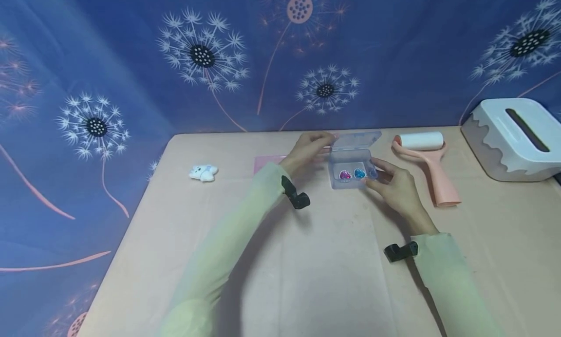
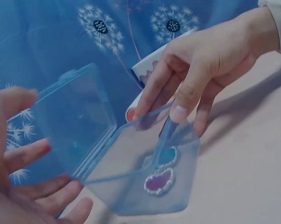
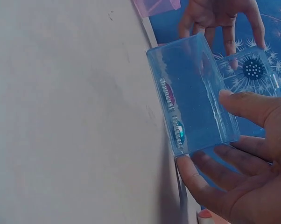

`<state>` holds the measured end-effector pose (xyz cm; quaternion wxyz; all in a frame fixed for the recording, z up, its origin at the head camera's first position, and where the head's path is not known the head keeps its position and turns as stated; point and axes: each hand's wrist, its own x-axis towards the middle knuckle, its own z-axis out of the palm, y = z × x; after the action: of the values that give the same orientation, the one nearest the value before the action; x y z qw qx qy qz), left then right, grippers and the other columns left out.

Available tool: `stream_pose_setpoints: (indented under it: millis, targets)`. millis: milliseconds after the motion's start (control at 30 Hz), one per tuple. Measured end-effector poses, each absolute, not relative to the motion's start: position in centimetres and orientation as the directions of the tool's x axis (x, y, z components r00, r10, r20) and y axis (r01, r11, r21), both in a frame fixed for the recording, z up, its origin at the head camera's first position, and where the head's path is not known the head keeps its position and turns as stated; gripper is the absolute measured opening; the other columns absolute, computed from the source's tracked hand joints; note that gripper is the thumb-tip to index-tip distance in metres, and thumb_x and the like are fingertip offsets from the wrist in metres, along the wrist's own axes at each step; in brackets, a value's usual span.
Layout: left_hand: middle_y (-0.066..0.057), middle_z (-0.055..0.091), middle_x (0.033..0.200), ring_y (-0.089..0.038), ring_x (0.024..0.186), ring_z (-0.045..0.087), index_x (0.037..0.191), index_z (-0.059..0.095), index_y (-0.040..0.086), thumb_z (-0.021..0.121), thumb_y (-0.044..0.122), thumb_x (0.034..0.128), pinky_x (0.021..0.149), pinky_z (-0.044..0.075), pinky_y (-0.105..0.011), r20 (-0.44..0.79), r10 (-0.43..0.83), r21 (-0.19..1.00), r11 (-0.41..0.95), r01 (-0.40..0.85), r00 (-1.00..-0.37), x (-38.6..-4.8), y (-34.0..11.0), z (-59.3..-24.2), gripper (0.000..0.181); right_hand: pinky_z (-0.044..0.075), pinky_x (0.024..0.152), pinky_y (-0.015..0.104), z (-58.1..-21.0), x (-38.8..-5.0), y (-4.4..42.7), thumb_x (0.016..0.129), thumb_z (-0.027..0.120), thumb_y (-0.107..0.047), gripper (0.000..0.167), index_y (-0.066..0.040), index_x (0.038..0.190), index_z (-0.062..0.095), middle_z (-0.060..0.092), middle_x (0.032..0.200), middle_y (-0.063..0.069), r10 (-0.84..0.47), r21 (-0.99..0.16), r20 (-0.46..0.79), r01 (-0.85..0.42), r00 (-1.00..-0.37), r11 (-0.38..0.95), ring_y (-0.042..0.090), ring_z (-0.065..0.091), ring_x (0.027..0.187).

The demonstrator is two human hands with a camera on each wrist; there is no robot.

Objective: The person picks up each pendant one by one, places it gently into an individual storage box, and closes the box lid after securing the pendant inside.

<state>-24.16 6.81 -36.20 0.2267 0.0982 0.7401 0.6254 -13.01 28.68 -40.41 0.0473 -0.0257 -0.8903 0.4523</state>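
Observation:
A small clear plastic box (image 1: pixel 339 182) has its hinged lid (image 1: pixel 357 140) raised. Inside lie a pink gem with a beaded silver border (image 1: pixel 345 175) and a similar blue gem (image 1: pixel 360 173). My right hand (image 1: pixel 396 188) holds the box by its right end, thumb at the near rim and fingers along the side. At the lid's left edge is my left hand (image 1: pixel 307 152), its fingers spread and extended in the left wrist view; one fingertip is at the lid's edge. Beneath and behind that hand, a pink flat piece (image 1: pixel 268 161) is partly hidden.
To the left lies a small white and pale-blue animal figure (image 1: pixel 203 173). Right of the box is a pink-handled lint roller (image 1: pixel 434 166). A white and grey tissue box (image 1: pixel 513 142) stands at the far right. Behind the table (image 1: pixel 324 269) hangs a blue dandelion-print cloth (image 1: pixel 394 59).

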Motion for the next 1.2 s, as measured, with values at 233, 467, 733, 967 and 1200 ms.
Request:
stream_pose_setpoints:
  millis: [233, 467, 733, 967, 1200]
  targets:
    - [-0.003, 0.062, 0.131, -0.016, 0.119, 0.059, 0.128, 0.061, 0.011, 0.073, 0.026, 0.0856, 0.1, 0.05, -0.036, -0.203, 0.559, 0.957, 0.287, -0.042, -0.804, -24.4, 5.7, -36.5, 0.047, 0.045, 0.073, 0.002, -40.5, -12.8, 28.9, 0.089, 0.068, -0.025, 0.062, -0.005, 0.143, 0.044, 0.055, 0.132, 0.029, 0.067, -0.822, 0.047, -0.001, -0.997, 0.569, 0.042, 0.058, 0.118]
    - [-0.002, 0.061, 0.134, -0.016, 0.125, 0.056, 0.131, 0.059, 0.011, 0.082, 0.024, 0.0763, 0.107, 0.043, -0.029, -0.143, 0.6, 0.894, 0.42, 0.157, -0.787, -24.4, 5.7, -37.1, 0.061, 0.054, 0.074, 0.013, -40.7, -12.7, 28.9, 0.102, 0.042, -0.031, 0.056, 0.01, 0.139, 0.042, 0.047, 0.135, 0.037, 0.04, -0.902, 0.104, -0.078, -0.994, 0.424, 0.011, 0.072, 0.086]
    - [0.0, 0.053, 0.143, -0.021, 0.128, 0.054, 0.133, 0.058, 0.017, 0.084, 0.023, 0.0744, 0.1, 0.049, -0.026, -0.137, 0.637, 0.83, 0.492, 0.263, -0.759, -24.0, 5.7, -37.2, 0.064, 0.056, 0.074, 0.016, -41.0, -13.1, 28.5, 0.101, 0.043, -0.041, 0.06, 0.005, 0.14, 0.045, 0.056, 0.129, 0.032, 0.117, -0.899, 0.07, -0.012, -0.991, 0.437, 0.021, 0.071, 0.096]
    - [0.0, 0.053, 0.142, -0.019, 0.13, 0.052, 0.132, 0.058, 0.016, 0.084, 0.022, 0.0746, 0.104, 0.046, -0.028, -0.102, 0.642, 0.777, 0.529, 0.343, -0.76, -23.8, 5.8, -37.3, 0.064, 0.054, 0.073, 0.011, -41.2, -13.3, 28.3, 0.098, 0.054, -0.033, 0.057, 0.004, 0.139, 0.046, 0.057, 0.129, 0.03, 0.148, -0.896, 0.06, 0.012, -0.987, 0.443, -0.003, 0.06, 0.092]
    - [-0.006, 0.051, 0.143, -0.021, 0.131, 0.051, 0.128, 0.061, 0.009, 0.083, 0.02, 0.0752, 0.104, 0.046, -0.026, -0.051, 0.651, 0.737, 0.536, 0.411, -0.757, -23.4, 5.9, -37.9, 0.058, 0.051, 0.072, 0.006, -41.3, -13.3, 28.1, 0.096, 0.056, -0.031, 0.054, 0.004, 0.137, 0.048, 0.056, 0.132, 0.027, 0.141, -0.876, 0.065, 0.011, -0.988, 0.483, 0.029, 0.064, 0.111]
